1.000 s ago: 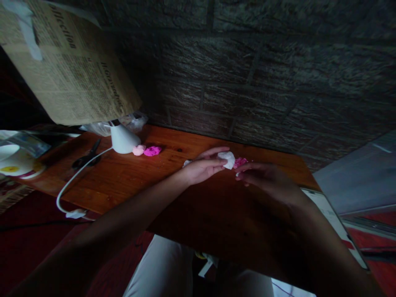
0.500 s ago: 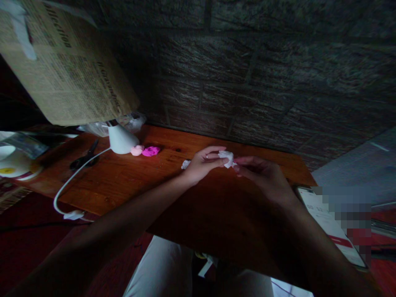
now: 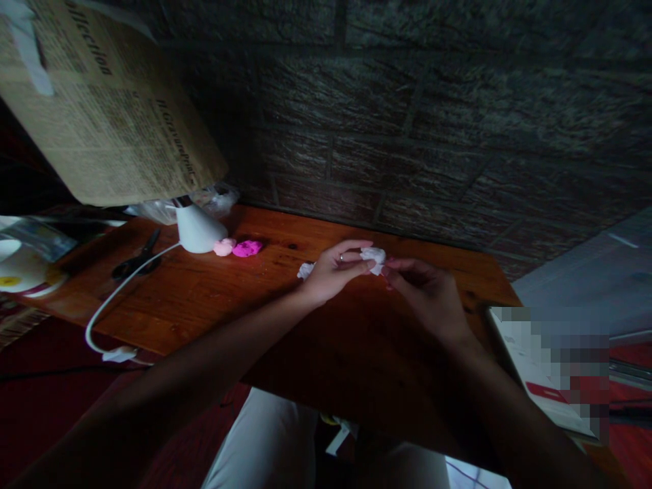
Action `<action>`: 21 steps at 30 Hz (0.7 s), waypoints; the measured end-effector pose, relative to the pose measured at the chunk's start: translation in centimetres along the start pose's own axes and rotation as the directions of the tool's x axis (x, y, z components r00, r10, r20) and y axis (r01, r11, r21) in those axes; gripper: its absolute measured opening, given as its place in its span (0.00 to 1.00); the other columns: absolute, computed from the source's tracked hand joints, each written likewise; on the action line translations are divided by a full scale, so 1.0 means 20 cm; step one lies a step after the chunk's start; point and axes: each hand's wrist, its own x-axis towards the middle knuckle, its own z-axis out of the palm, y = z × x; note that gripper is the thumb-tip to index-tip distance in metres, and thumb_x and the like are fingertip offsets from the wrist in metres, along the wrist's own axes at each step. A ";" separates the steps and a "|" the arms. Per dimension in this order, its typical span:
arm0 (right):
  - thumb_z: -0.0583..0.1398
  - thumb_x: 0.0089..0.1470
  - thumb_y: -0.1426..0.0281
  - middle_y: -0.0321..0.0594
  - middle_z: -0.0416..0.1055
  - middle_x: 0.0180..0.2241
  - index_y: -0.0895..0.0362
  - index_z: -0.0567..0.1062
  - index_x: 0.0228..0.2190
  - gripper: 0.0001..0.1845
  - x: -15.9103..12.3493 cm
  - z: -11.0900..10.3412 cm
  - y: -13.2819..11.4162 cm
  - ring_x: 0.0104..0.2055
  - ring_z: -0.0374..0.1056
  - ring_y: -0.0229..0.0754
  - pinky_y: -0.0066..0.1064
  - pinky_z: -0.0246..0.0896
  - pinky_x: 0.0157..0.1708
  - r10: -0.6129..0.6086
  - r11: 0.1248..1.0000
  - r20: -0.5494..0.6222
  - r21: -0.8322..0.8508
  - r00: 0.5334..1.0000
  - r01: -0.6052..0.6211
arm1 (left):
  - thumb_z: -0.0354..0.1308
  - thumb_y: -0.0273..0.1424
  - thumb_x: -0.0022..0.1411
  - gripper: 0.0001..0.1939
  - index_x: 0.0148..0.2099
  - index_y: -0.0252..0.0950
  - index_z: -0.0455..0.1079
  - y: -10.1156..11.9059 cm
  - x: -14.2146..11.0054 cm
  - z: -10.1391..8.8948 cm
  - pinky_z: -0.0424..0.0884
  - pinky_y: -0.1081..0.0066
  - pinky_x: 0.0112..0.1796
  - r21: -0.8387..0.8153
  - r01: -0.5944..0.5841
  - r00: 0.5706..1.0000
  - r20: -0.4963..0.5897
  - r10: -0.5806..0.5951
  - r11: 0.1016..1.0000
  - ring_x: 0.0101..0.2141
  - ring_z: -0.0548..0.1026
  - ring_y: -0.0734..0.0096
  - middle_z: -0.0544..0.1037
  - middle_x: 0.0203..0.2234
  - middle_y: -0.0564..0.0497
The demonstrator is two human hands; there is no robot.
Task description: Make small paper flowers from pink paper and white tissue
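Note:
My left hand [image 3: 333, 272] wears a ring and pinches a small white crumpled lump [image 3: 374, 258] between thumb and fingers, above the wooden table. On the lump's right side, the fingertips of my right hand [image 3: 430, 288] press together at its edge. Whether the lump is soft clay or tissue I cannot tell. Another white piece [image 3: 305, 270] lies on the table just behind my left wrist, partly covered by it. Farther left, a pale pink lump [image 3: 225, 246] and a bright magenta lump [image 3: 247, 248] sit side by side against the lamp base.
A lamp [image 3: 198, 227] with a newsprint shade stands at the left; its white cord [image 3: 109, 295] hangs over the table edge. Black scissors [image 3: 137, 261] and a white cup [image 3: 20, 265] lie beyond. A phone [image 3: 534, 373] is by my right forearm. A stone-patterned wall [image 3: 356, 122] backs the table.
The white lump looks rounder and more gathered at the top. My right hand has shifted slightly left, while my left hand stays nearly in place.

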 end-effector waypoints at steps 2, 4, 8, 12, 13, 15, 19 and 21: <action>0.69 0.49 0.60 0.39 0.80 0.27 0.56 0.82 0.33 0.13 0.00 0.00 0.00 0.28 0.73 0.39 0.34 0.70 0.33 -0.004 1.000 -0.006 -0.011 1.000 0.004 | 0.72 0.31 0.52 0.23 0.51 0.35 0.75 0.00 0.00 0.00 0.74 0.60 0.50 0.002 -0.004 1.000 0.003 0.004 1.000 0.41 0.81 0.66 0.84 0.40 0.46; 0.69 0.49 0.60 0.39 0.80 0.28 0.56 0.82 0.32 0.12 0.00 0.00 0.00 0.27 0.73 0.39 0.34 0.71 0.33 -0.002 1.000 -0.010 -0.014 1.000 0.001 | 0.72 0.30 0.53 0.23 0.51 0.35 0.75 0.01 -0.01 0.01 0.73 0.60 0.51 0.014 -0.008 1.000 0.005 0.008 1.000 0.42 0.81 0.65 0.84 0.40 0.46; 0.69 0.48 0.61 0.39 0.80 0.28 0.55 0.82 0.32 0.11 -0.01 0.02 0.01 0.27 0.74 0.40 0.34 0.71 0.33 -0.005 1.000 -0.025 -0.010 1.000 0.005 | 0.72 0.30 0.51 0.23 0.51 0.35 0.75 0.01 -0.01 0.01 0.72 0.59 0.52 0.053 -0.013 1.000 0.010 0.013 0.998 0.43 0.82 0.64 0.85 0.41 0.46; 0.69 0.48 0.61 0.39 0.81 0.29 0.55 0.82 0.32 0.11 -0.02 0.04 0.02 0.29 0.75 0.41 0.37 0.72 0.38 -0.020 1.000 -0.042 -0.014 0.999 0.020 | 0.72 0.29 0.51 0.24 0.51 0.35 0.74 0.01 0.00 0.00 0.73 0.60 0.51 0.077 -0.029 0.999 0.021 0.028 0.997 0.42 0.82 0.64 0.85 0.41 0.46; 0.69 0.48 0.61 0.39 0.81 0.30 0.54 0.83 0.32 0.11 -0.02 0.04 0.02 0.31 0.76 0.42 0.38 0.72 0.39 -0.024 1.000 -0.046 -0.015 0.999 0.024 | 0.71 0.29 0.52 0.23 0.51 0.35 0.74 0.01 0.00 0.00 0.73 0.61 0.50 0.090 -0.033 0.999 0.023 0.031 0.995 0.42 0.82 0.64 0.84 0.41 0.46; 0.70 0.47 0.60 0.40 0.82 0.32 0.54 0.83 0.32 0.11 -0.02 0.04 0.02 0.33 0.77 0.43 0.40 0.73 0.42 -0.030 0.999 -0.053 -0.014 0.998 0.029 | 0.70 0.28 0.53 0.23 0.52 0.34 0.73 0.01 0.00 0.00 0.74 0.62 0.49 0.124 -0.045 0.999 0.025 0.043 0.991 0.42 0.82 0.65 0.84 0.40 0.46; 0.69 0.47 0.61 0.40 0.82 0.32 0.54 0.82 0.31 0.11 -0.02 0.05 0.04 0.34 0.77 0.44 0.40 0.72 0.43 -0.013 1.000 -0.032 -0.013 0.999 0.013 | 0.69 0.26 0.53 0.26 0.54 0.33 0.70 0.00 -0.01 0.01 0.75 0.67 0.45 0.168 -0.098 0.995 0.032 0.094 0.981 0.39 0.82 0.67 0.84 0.38 0.47; 0.69 0.46 0.62 0.39 0.82 0.31 0.54 0.82 0.30 0.10 -0.02 0.05 0.04 0.34 0.76 0.43 0.40 0.72 0.43 0.006 1.000 -0.026 -0.016 1.000 -0.007 | 0.69 0.26 0.53 0.26 0.55 0.33 0.69 0.00 -0.02 0.02 0.75 0.69 0.43 0.181 -0.117 0.993 0.039 0.112 0.976 0.37 0.81 0.69 0.83 0.36 0.48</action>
